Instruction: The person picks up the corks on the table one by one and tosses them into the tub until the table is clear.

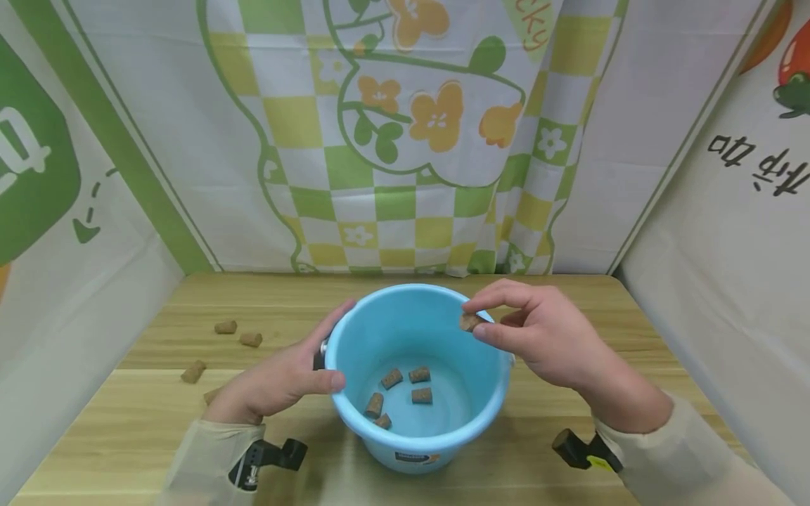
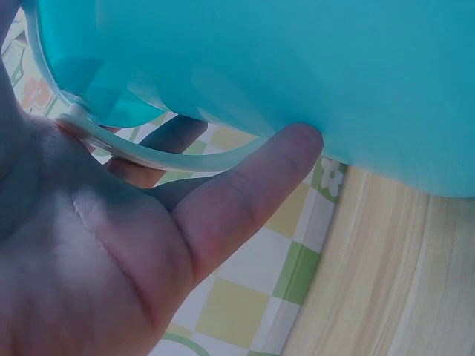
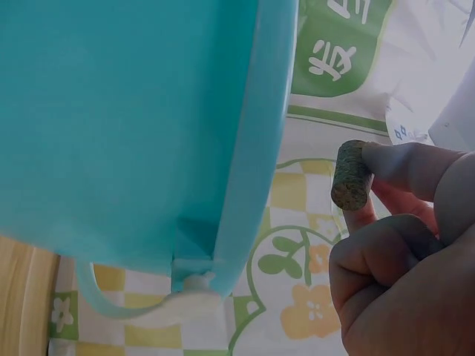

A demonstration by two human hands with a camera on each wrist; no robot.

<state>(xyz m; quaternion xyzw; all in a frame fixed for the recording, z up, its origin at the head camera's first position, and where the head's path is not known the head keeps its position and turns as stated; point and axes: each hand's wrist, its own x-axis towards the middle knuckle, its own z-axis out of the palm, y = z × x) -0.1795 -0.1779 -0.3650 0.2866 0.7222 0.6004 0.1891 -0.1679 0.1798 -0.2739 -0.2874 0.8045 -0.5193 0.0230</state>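
A light blue bucket stands on the table, with several corks lying on its floor. My left hand grips the bucket's left side, thumb at the rim and the other fingers along the outer wall. Close by that hand, the bucket's pale handle hangs down in the left wrist view. My right hand pinches one cork between thumb and fingertips. In the head view this cork overlaps the inner right edge of the bucket's rim.
Several loose corks lie on the wooden table to the left, one partly hidden behind my left wrist. A patterned cloth curtain hangs along the table's back edge, with printed cloth walls on both sides.
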